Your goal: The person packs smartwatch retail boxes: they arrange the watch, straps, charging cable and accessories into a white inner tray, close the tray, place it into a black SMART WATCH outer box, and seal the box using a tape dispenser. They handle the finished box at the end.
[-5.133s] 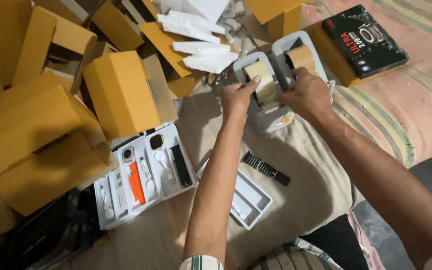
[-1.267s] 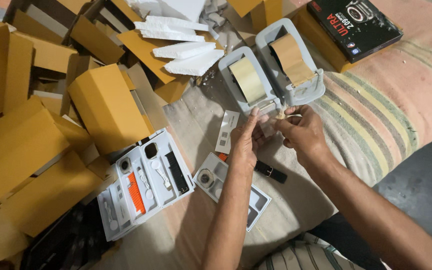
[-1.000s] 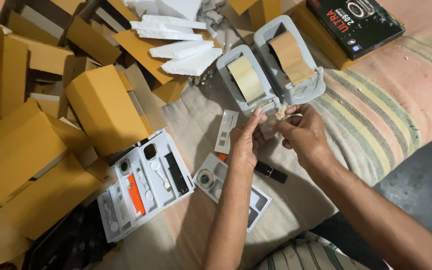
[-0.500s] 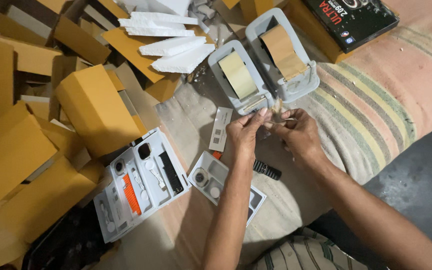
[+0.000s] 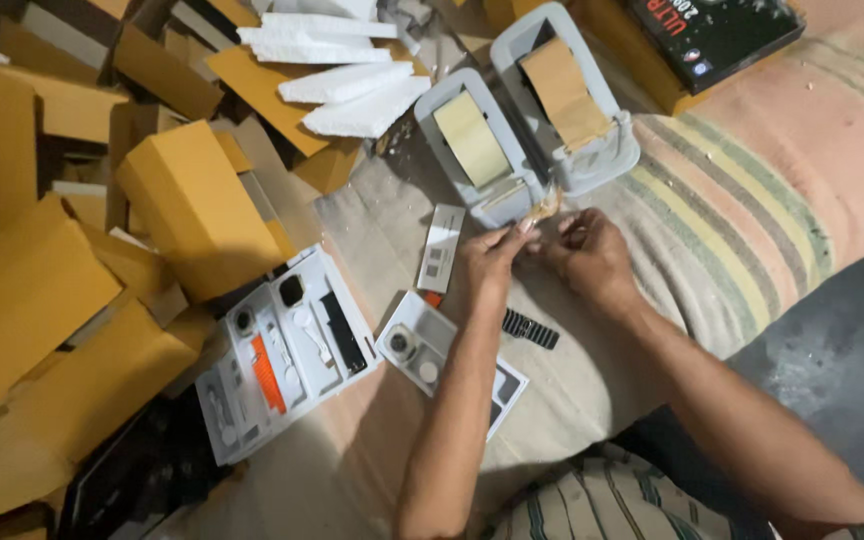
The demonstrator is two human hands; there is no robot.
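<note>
While both hands sit together right at the front of the two grey tape dispensers, the thing they're working is a short strip of brown packing tape point(image 5: 546, 204), pinched between the left hand point(image 5: 492, 255) and the right hand point(image 5: 587, 255). Fingertips of both hands are closed on it, left at the near end, right just beside, and the free end pokes up toward the cutter of the nearer grey plastic dispenser with the pale yellowish roll point(image 5: 474, 145). The second grey dispenser with the brown roll point(image 5: 567, 95) stands just beyond the grip on the right side.

My guess on handling: the strip weighs nothing, is totally floppy and sticky on one face, so it'll curl and grab itself or a finger if it goes slack. Best held by the very ends, kept taut, glue side off the skin.

Just left of the grip lies a small white card point(image 5: 441, 248), and toward the body a black ribbed strap piece point(image 5: 530, 328) and a white plastic tray insert point(image 5: 450, 360), all on the beige cloth point(image 5: 372, 470).
</note>
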